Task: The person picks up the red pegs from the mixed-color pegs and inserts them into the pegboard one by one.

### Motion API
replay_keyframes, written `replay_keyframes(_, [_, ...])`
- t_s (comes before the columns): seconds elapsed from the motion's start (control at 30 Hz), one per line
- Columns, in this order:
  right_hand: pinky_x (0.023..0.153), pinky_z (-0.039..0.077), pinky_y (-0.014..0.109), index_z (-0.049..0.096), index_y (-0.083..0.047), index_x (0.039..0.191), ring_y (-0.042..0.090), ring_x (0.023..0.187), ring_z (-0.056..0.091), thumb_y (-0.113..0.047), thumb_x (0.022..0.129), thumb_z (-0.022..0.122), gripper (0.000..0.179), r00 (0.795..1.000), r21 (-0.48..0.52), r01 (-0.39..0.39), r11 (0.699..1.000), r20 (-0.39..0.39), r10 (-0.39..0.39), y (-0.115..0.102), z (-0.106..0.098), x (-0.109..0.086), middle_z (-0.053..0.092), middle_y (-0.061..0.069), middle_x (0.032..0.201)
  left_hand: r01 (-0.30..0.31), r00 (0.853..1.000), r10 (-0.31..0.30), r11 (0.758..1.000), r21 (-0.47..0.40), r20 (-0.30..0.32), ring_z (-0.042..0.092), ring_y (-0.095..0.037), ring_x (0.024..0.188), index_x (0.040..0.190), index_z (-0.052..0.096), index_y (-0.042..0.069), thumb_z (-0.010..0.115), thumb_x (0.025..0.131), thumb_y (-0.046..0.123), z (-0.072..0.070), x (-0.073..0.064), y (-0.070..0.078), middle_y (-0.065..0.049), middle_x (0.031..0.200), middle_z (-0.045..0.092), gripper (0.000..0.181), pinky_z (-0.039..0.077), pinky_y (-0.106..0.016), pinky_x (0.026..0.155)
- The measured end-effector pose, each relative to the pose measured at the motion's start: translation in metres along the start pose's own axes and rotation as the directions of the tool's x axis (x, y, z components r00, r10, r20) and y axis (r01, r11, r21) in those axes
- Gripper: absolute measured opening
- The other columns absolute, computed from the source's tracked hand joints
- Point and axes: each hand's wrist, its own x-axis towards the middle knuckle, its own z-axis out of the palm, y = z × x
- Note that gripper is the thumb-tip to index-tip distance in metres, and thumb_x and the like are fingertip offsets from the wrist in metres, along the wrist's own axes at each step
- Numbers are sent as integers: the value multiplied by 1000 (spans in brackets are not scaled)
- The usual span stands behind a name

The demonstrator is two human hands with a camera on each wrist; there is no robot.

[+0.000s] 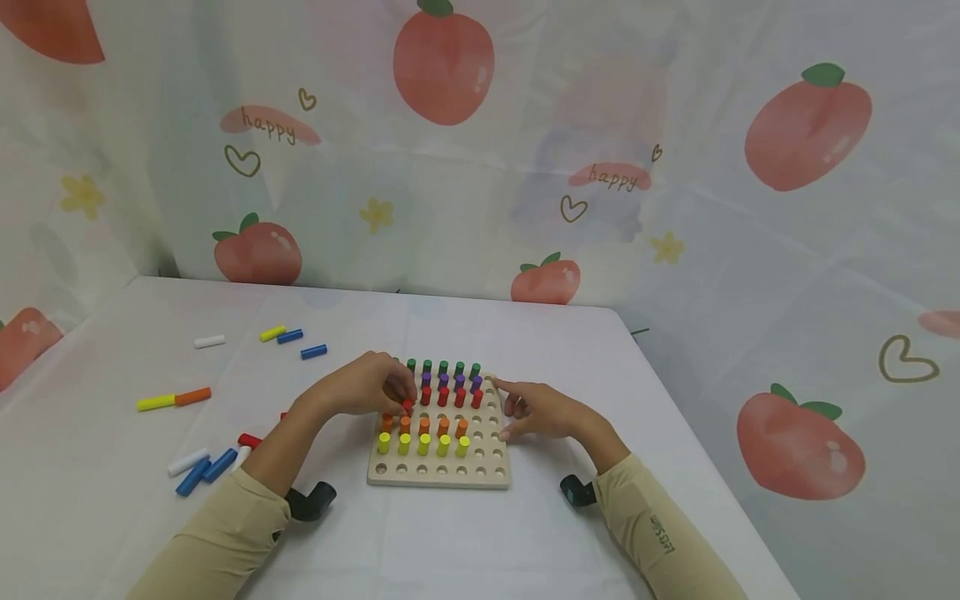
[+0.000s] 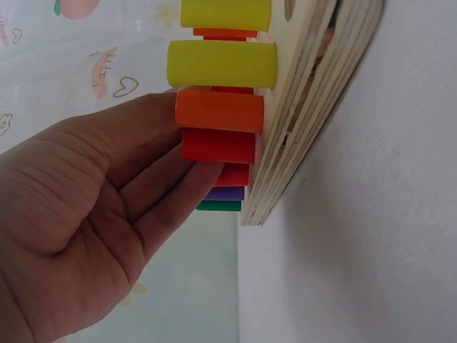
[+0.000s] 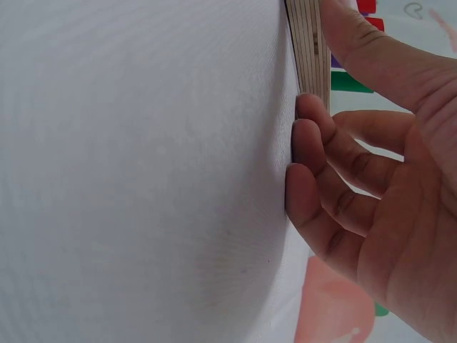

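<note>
A square wooden pegboard (image 1: 438, 479) lies on the table with rows of green, purple, red, orange and yellow pegs standing in it. Over its left side, my left hand (image 1: 369, 385) pinches a red peg (image 1: 407, 406) at the left end of the red row. In the left wrist view, that red peg (image 2: 218, 146) stands beside an orange peg (image 2: 219, 109), the fingertips at its outer end. At the board's right edge, my right hand (image 1: 546, 410) holds the side. The right wrist view shows the thumb (image 3: 357, 36) over the board and the other fingers curled beside its layered edge.
Loose pegs lie to the left: a yellow peg (image 1: 156, 402) touching an orange peg (image 1: 193, 397), a white peg (image 1: 209, 342), a blue peg (image 1: 313, 352) and several others near my left forearm. A fruit-printed curtain (image 1: 465, 208) hangs behind the white table (image 1: 525, 542).
</note>
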Motion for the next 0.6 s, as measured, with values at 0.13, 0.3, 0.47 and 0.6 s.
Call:
replay_keyframes(0.13, [83, 51, 32, 36, -12, 161, 18, 95, 56, -22, 85, 87, 92, 1000, 1, -5, 1000, 1, 5, 0, -1, 0, 59, 0, 102, -6, 1000, 6, 1000, 3, 18, 69, -14, 86, 100, 75, 9, 83, 86, 0, -1, -1, 1, 4, 91, 71, 17, 59, -30, 82])
replay_keyframes(0.3, [83, 51, 32, 36, -11, 161, 19, 95, 56, -22, 85, 87, 92, 1000, 10, 2, 1000, 6, -2, 0, -2, -1, 59, 0, 101, -22, 999, 21, 1000, 5, 37, 70, -14, 90, 103, 76, 9, 80, 89, 1, -5, -3, -1, 3, 95, 72, 16, 59, -31, 84])
replay_keyframes(0.47, [82, 50, 32, 36, -12, 161, 18, 95, 55, -22, 85, 87, 92, 1000, 2, -8, 1000, 6, 8, 0, -2, -1, 59, -1, 101, -32, 999, 31, 999, 25, 35, 71, -15, 95, 104, 77, 11, 78, 91, 2, -10, -10, -5, 3, 99, 72, 15, 59, -32, 85])
replay_keyframes(0.6, [81, 49, 31, 37, -11, 161, 17, 94, 55, -21, 86, 87, 91, 1000, 3, -1, 1000, 5, 1, 1, 0, 0, 58, -1, 101, -25, 999, 23, 999, 48, 35, 71, -15, 96, 105, 77, 11, 78, 92, 3, -17, -18, -9, 4, 100, 72, 15, 59, -31, 84])
